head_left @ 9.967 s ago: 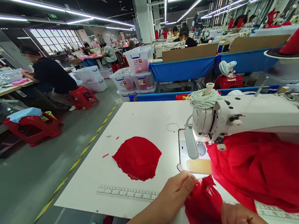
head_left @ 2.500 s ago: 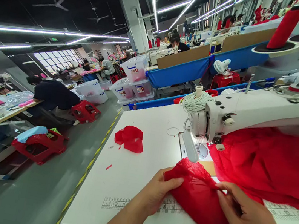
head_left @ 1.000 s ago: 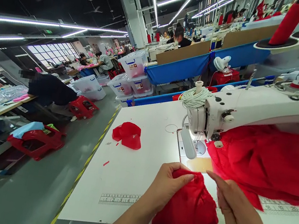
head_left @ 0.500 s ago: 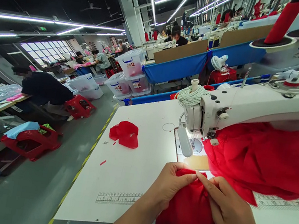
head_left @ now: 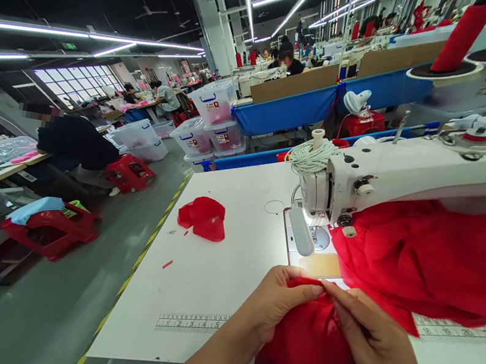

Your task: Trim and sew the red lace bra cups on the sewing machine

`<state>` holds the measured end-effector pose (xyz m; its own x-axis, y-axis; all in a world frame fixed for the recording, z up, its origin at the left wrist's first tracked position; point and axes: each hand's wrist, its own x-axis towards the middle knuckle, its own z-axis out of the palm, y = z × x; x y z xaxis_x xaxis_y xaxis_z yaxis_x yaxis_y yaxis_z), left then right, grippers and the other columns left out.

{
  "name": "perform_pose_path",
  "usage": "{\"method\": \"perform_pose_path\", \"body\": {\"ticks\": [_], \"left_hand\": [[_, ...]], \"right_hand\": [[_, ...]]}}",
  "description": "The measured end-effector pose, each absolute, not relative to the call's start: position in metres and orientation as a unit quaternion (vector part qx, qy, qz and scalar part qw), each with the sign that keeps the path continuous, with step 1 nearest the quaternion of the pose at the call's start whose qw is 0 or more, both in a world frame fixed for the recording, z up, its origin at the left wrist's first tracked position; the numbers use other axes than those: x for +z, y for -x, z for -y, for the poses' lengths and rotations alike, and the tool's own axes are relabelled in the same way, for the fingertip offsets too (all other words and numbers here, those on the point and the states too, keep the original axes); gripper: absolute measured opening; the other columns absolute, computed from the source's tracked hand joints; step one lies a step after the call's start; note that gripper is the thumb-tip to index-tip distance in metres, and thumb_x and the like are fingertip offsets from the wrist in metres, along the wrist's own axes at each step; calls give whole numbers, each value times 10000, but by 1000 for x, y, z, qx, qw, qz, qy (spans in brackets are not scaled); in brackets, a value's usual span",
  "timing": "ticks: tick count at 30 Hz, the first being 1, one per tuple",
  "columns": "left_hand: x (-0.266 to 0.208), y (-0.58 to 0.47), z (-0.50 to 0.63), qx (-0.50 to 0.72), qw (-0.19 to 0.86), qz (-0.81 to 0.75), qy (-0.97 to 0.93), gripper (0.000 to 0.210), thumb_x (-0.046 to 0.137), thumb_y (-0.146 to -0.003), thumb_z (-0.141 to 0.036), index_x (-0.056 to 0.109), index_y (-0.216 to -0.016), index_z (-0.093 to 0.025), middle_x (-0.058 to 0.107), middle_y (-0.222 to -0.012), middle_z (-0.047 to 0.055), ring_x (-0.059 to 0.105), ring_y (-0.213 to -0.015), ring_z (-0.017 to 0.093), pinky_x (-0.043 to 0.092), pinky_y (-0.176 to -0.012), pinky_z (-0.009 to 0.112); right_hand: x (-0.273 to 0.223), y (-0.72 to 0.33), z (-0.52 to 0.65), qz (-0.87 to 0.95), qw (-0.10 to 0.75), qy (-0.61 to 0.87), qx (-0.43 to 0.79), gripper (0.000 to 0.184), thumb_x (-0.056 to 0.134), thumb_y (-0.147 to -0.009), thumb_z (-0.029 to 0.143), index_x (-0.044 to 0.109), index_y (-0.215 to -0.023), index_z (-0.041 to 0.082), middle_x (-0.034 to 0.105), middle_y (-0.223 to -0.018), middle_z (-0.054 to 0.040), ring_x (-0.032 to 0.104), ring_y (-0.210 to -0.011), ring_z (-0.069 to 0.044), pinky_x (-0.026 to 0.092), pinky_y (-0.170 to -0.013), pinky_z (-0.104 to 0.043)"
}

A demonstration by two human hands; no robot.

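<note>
Two hands [head_left: 266,304] [head_left: 379,329] pinch cloth [head_left: 307,354] | sewing machine [head_left: 416,174] ahead | red heap [head_left: 434,264] at right

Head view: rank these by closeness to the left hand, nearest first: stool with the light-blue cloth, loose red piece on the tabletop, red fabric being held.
From the left hand:
1. The red fabric, in its grip.
2. The loose red piece, leftward on the tabletop.
3. The red stool, far left, past the tabletop's edge.
</note>
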<state>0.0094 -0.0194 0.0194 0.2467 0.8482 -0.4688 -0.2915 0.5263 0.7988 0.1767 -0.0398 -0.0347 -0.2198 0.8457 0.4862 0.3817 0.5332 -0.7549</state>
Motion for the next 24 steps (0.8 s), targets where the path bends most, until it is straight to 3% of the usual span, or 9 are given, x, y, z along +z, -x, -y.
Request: {"method": "perform_pose_path", "body": {"ticks": [3, 7, 13, 16, 19, 21, 24], "left_hand": [[17, -8, 19, 386, 736, -476, -288, 437, 918, -484, -405, 715, -735, -109, 680, -647, 37, 612, -641, 124, 468, -673, 234], [16, -8, 19, 391, 727, -485, -290, 444, 912, -482, -436, 702, -705, -115, 667, -628, 31, 604, -633, 124, 457, -647, 231], [23, -11, 20, 402, 703, -491, -319, 376, 894, -541, -398, 708, -707, -117, 665, -640, 25, 591, -636, 119, 448, -627, 221], [23, -11, 21, 406, 709, -481, -318, 367, 894, -546, -389, 713, -714, -118, 671, -643, 27, 598, -648, 121, 452, -633, 216], [22, -9, 19, 398, 725, -472, -305, 374, 906, -517, -374, 712, -716, -124, 672, -645, 27, 601, -648, 124, 454, -643, 222], [21, -7, 18, 391, 727, -474, -307, 374, 907, -509, -374, 700, -697, -126, 669, -652, 23, 589, -636, 116, 442, -636, 220], [21, -6, 19, 372, 706, -499, -337, 371, 885, -540, -396, 685, -698, -125, 651, -654, 14, 557, -619, 109, 414, -620, 223]], "right_hand": [[-33, -179, 40, 756, 447, 404, 256, 482, 454, -968, 135, 482, -1374, 395, 600, -834, 31, 628, -723, -94, 513, -611, -142], [-33, -182, 41, 794, 417, 404, 180, 543, 436, -946, 113, 429, -1429, 360, 552, -800, 22, 603, -667, -86, 501, -574, -133], [-35, -180, 41, 796, 426, 412, 121, 510, 455, -931, 126, 490, -1400, 323, 567, -811, 0, 612, -655, -92, 488, -537, -136], [-33, -177, 41, 751, 460, 426, 207, 443, 492, -933, 160, 575, -1322, 356, 601, -817, 1, 626, -695, -97, 504, -594, -148], [-30, -172, 41, 638, 496, 441, 391, 267, 589, -905, 292, 710, -1135, 352, 636, -804, -12, 641, -759, -136, 528, -661, -197], [-27, -169, 41, 514, 499, 448, 535, 256, 683, -829, 440, 755, -1038, 311, 594, -679, -5, 592, -603, -126, 499, -535, -194], [-22, -165, 41, 369, 483, 454, 652, 465, 765, -696, 578, 757, -1003, 228, 445, -506, 45, 392, -401, -67, 342, -361, -149]]}}
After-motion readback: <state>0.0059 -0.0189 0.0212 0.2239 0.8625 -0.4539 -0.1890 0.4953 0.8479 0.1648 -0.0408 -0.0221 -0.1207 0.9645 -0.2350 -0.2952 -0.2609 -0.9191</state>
